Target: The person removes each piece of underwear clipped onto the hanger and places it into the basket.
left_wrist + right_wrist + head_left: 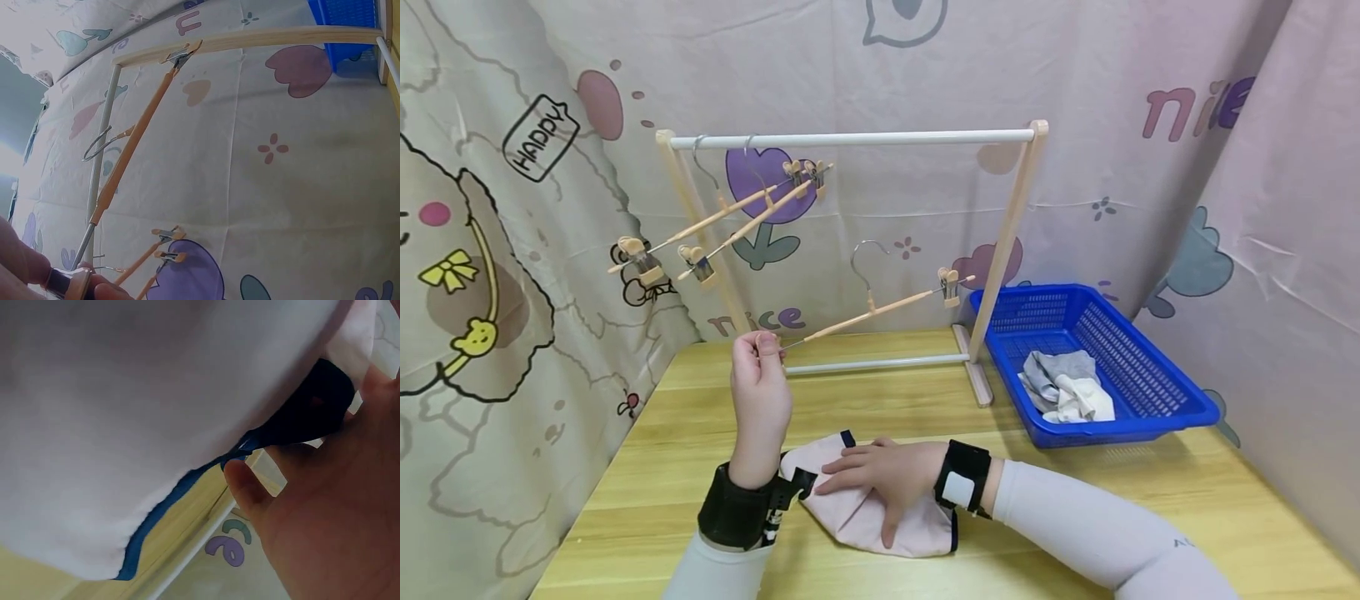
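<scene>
My left hand [765,342] is raised over the table and pinches the near clip end of a wooden clip hanger [872,312]. The hanger slants up to the right, with its metal hook [863,259] free in the air below the rack's rail. The left wrist view shows the same hanger [128,156] running up from my fingertips [25,269] to its far clip [181,55]. My right hand [859,477] lies flat, fingers straight, on a pink garment [868,521] with navy trim on the table. That cloth [125,412] fills the right wrist view.
A wooden drying rack [1007,225] with a white rail [850,139] stands at the back of the table. Two more clip hangers [730,218] hang at its left end. A blue basket [1157,392] holding grey and white clothes [1067,390] sits at the right. Printed curtains surround the table.
</scene>
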